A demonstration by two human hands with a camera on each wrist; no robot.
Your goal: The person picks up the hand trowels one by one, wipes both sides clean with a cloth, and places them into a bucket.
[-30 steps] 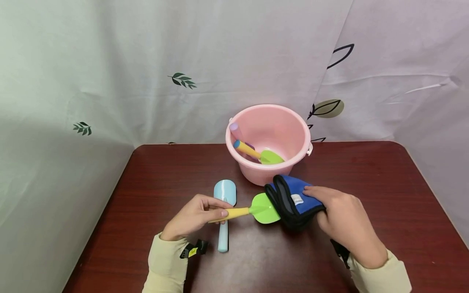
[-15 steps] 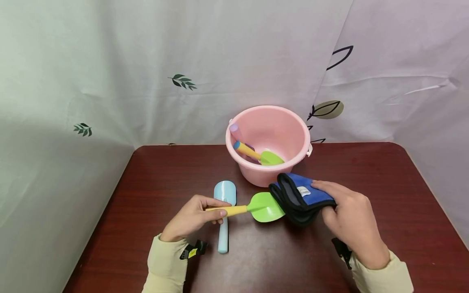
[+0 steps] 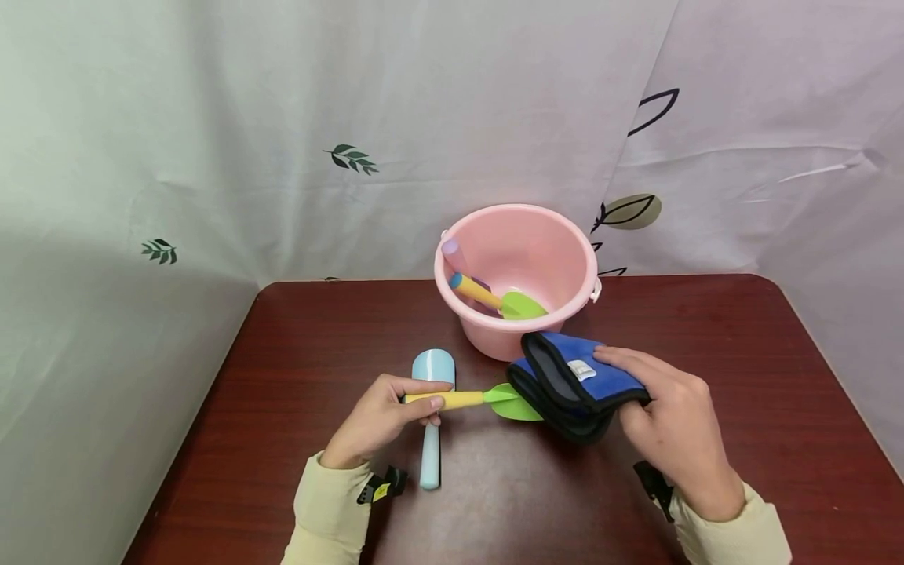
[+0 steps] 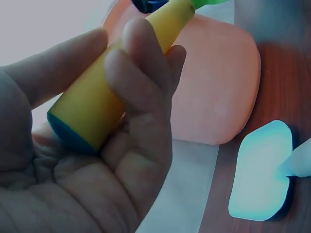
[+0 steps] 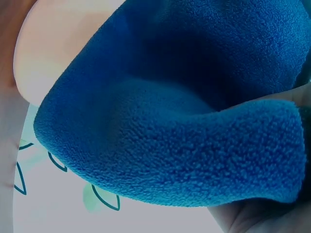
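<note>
In the head view, the left hand (image 3: 384,420) pinches the yellow handle (image 3: 459,399) of a small shovel. Its green blade (image 3: 514,403) points right, its far end hidden by a folded blue cloth (image 3: 600,377) with black edging. The right hand (image 3: 681,428) grips the right side of that cloth. Fingers curl round the yellow handle (image 4: 87,102) in the left wrist view. Fuzzy blue cloth (image 5: 146,145) fills most of the right wrist view. A light blue scoop (image 3: 430,459) lies on the table beneath the left hand.
Behind the hands, a pink bucket (image 3: 494,337) stands on the dark red table (image 3: 318,329). Inside it are a yellow-handled green shovel (image 3: 521,306) and a lilac handle (image 3: 453,253). A pale curtain (image 3: 424,94) with printed leaves hangs behind the table.
The green blade has turned and shows narrower than before. The cloth first shifted right, then came back slightly left over the blade. Both hands keep their holds.
</note>
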